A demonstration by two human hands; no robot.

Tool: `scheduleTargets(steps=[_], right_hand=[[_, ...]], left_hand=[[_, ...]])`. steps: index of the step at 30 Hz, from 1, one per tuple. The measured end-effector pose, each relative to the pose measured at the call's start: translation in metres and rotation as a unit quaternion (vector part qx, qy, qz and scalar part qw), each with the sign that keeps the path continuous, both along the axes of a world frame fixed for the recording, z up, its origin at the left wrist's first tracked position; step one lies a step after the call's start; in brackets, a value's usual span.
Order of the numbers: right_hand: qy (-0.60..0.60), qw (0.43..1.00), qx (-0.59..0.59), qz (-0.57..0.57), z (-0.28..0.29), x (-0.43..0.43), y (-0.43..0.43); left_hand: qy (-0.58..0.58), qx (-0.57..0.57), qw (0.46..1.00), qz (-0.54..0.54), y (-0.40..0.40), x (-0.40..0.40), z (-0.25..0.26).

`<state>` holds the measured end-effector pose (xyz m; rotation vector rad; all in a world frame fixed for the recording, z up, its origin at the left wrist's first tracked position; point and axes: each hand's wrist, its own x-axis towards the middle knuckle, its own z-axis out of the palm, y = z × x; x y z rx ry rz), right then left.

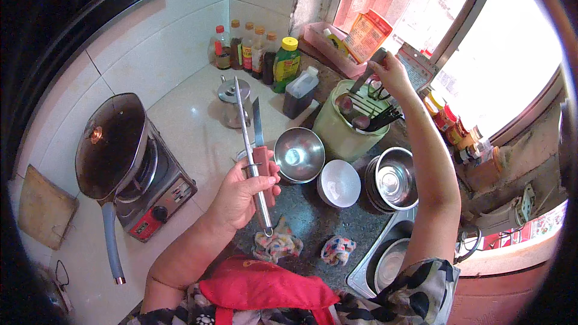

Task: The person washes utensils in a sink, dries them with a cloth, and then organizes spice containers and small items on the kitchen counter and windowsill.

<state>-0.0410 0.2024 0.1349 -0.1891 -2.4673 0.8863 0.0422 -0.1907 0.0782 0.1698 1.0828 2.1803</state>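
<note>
My left hand (246, 192) grips a metal sharpening steel (244, 133) together with a knife that has a reddish-brown handle (260, 155). Both point away from me, side by side, above the dark counter's left edge. My right hand (392, 72) is raised at the far side, closed around the dark handle (378, 57) of a utensil whose lower part reaches down to a pale green holder (350, 135). Scissors, ladles and black-handled utensils stand in that holder. Which tool the right hand holds cannot be told.
A wok (110, 153) sits on a portable gas stove (167, 194) at left. Sauce bottles (259, 54) line the back wall. Near the middle are a steel bowl (299, 155), a white bowl (339, 183) and stacked steel bowls (395, 180). Two cloths (277, 243) lie before me; the sink (361, 271) is right.
</note>
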Motion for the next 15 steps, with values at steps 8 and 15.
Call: scheduleTargets(steps=[8, 15], right_hand=[[-0.159, 0.987, -0.024, 0.003, -0.03, -0.022, -0.013], [-0.01, 0.959, 0.282, -0.033, 0.021, 0.03, -0.087]], left_hand=[[0.007, 0.02, 1.0, 0.007, 0.01, 0.0, -0.002], [0.014, 0.029, 0.999, 0.007, 0.015, 0.001, 0.003]])
